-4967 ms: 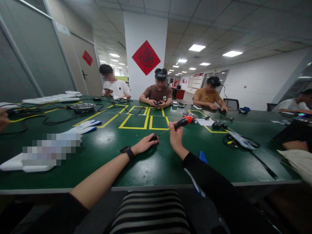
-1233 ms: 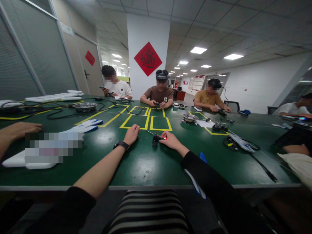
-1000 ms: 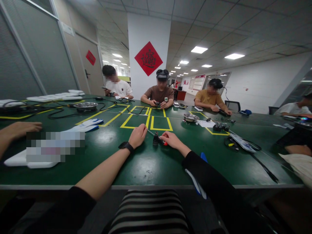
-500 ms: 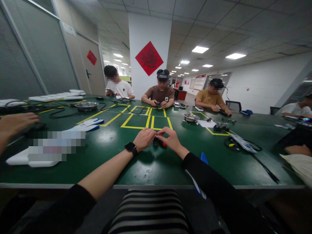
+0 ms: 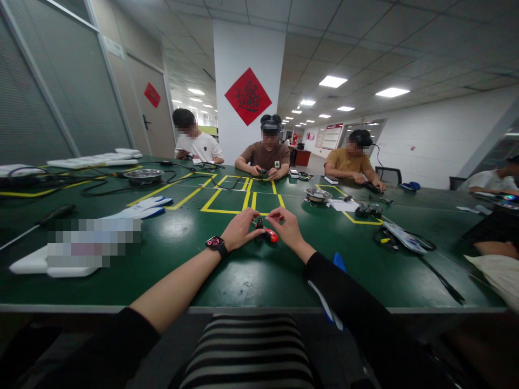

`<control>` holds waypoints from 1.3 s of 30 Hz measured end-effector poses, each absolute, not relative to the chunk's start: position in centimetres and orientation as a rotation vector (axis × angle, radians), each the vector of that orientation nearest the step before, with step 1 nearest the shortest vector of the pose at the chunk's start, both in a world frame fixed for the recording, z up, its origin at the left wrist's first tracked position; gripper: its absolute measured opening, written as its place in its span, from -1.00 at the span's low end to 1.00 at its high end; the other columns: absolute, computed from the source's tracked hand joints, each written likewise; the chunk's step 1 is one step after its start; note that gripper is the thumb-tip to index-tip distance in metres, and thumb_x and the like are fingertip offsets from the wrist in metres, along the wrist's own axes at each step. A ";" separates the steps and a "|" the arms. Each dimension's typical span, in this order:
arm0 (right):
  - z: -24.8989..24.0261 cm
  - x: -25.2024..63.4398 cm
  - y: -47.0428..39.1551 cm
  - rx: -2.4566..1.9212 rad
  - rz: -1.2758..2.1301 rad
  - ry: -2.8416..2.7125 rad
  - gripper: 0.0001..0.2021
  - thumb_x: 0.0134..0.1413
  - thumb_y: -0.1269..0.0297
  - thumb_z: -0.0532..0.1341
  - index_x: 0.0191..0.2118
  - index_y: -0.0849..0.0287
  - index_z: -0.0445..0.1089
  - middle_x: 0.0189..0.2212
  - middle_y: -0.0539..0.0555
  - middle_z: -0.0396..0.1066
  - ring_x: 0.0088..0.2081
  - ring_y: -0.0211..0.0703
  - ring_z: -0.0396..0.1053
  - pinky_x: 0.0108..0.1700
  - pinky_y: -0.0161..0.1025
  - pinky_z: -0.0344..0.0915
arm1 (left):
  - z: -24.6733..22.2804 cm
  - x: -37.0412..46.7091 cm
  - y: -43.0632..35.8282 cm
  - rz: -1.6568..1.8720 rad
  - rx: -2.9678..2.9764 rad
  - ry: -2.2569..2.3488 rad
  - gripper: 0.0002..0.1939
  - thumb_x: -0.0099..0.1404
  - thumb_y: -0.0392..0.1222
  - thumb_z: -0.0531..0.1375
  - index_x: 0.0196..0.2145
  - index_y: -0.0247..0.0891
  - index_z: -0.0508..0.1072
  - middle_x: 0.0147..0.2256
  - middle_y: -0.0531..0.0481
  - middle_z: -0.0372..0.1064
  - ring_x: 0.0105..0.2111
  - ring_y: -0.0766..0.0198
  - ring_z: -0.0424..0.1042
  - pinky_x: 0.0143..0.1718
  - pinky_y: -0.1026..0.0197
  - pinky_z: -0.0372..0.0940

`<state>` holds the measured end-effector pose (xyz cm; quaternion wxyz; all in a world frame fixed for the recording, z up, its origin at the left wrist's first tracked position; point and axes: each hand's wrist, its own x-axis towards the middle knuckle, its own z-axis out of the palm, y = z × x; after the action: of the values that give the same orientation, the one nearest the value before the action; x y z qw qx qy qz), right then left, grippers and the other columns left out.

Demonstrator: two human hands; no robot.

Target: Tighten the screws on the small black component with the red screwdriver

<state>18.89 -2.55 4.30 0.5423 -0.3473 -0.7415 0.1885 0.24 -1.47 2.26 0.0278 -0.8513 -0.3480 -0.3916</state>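
Observation:
In front of me a small dark upright part (image 5: 260, 222) stands at the fingers of my left hand (image 5: 240, 231), whose thumb and fingers close around it. Against it, low over the table, is a glossy red-and-black piece (image 5: 271, 235); its kind is not clear. My right hand (image 5: 286, 228) is just to the right, thumb and forefinger pinched together near the top of the dark part. Whatever sits in that pinch is too small to make out. A lit smartwatch (image 5: 216, 245) is on my left wrist.
Gloves (image 5: 148, 208) and a blurred white package lie left, beside a black-handled screwdriver (image 5: 57, 214). Metal bowls (image 5: 142, 176) stand farther off. Black blocks (image 5: 368, 210) and cables are on the right of the green table (image 5: 174, 281). Several people sit around it.
My right hand has drawn slightly right, away from my left fingers, uncovering the dark part and red piece. Another person's hand at the far left has left the view.

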 end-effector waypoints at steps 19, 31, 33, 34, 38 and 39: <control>2.7 19.4 -0.9 -0.933 0.542 -1.850 -0.91 -0.11 0.27 0.25 -0.45 0.16 0.37 -0.59 -0.06 0.35 -0.55 -0.30 0.27 -0.48 -0.37 0.17 | 1.5 0.0 -0.7 -1.040 -2.804 -1.168 -0.58 0.11 0.07 0.17 -0.15 -0.22 0.28 -0.30 -0.07 0.34 -0.31 0.14 0.36 -0.28 0.16 0.23; 2.8 19.5 -1.3 -0.928 0.347 -2.108 -0.95 -0.05 0.31 0.23 -0.41 0.13 0.35 -0.62 -0.10 0.28 -0.61 -0.32 0.21 -0.50 -0.37 0.07 | 1.5 -0.4 -0.4 -1.179 -2.889 -1.255 -0.54 0.04 0.08 0.23 -0.18 -0.25 0.33 -0.35 -0.02 0.36 -0.36 0.21 0.35 -0.32 0.22 0.23; 3.0 19.5 -1.5 -0.920 0.216 -2.178 -0.96 -0.05 0.34 0.24 -0.41 0.13 0.35 -0.56 -0.07 0.31 -0.55 -0.30 0.23 -0.46 -0.36 0.07 | 1.4 -0.4 -0.3 -1.157 -2.896 -1.259 -0.60 0.04 0.11 0.21 -0.31 -0.27 0.36 -0.39 -0.02 0.36 -0.38 0.21 0.33 -0.34 0.22 0.22; 3.1 19.5 -1.7 -0.910 0.139 -2.214 -0.96 -0.05 0.35 0.24 -0.41 0.12 0.35 -0.52 -0.05 0.33 -0.51 -0.28 0.25 -0.44 -0.35 0.07 | 1.4 -0.4 -0.2 -1.153 -2.897 -1.262 -0.61 0.04 0.12 0.21 -0.34 -0.27 0.36 -0.40 -0.01 0.35 -0.39 0.22 0.32 -0.34 0.22 0.22; 3.8 19.3 -2.3 -0.904 -0.146 -2.374 -0.98 0.04 0.35 0.19 -0.37 0.13 0.36 -0.39 0.03 0.36 -0.39 -0.23 0.29 -0.37 -0.33 0.07 | 1.2 -0.4 -0.1 -1.173 -2.903 -1.266 -0.61 0.03 0.12 0.22 -0.37 -0.27 0.34 -0.42 0.01 0.34 -0.41 0.24 0.30 -0.37 0.24 0.20; 3.9 19.2 -2.4 -0.910 -0.207 -2.413 -0.96 0.06 0.34 0.17 -0.36 0.14 0.36 -0.37 0.04 0.37 -0.38 -0.22 0.29 -0.36 -0.32 0.06 | 1.2 -0.4 -0.1 -1.178 -2.903 -1.264 -0.61 0.02 0.11 0.22 -0.37 -0.27 0.33 -0.43 0.02 0.33 -0.42 0.25 0.29 -0.37 0.25 0.20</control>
<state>19.18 -2.38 3.92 0.2736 -0.3382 -0.8971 -0.0769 -0.41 -0.09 1.18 -0.1181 -0.8534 -0.3714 -0.3462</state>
